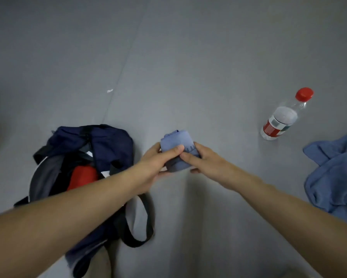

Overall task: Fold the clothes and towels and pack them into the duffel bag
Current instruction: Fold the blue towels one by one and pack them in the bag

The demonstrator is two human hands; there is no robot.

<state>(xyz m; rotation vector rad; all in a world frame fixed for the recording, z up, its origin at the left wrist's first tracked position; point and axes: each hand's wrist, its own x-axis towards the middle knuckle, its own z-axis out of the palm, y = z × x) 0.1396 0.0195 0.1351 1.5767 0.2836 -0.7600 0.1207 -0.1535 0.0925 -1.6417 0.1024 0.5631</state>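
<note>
A small folded light-blue cloth [177,143] is held just above the grey floor in the middle of the view. My left hand [158,159] grips its left side with the thumb across the top. My right hand [200,159] pinches its right side. To the left lies the navy duffel bag [110,145], open, with a red item [82,176] and grey fabric inside. My left forearm crosses over the bag. A crumpled blue towel [335,177] lies on the floor at the right edge.
A clear plastic water bottle with a red cap [283,117] lies on the floor at the right, beyond the towel. The bag's black strap [146,223] loops on the floor near me. A small white scrap [109,90] sits farther off.
</note>
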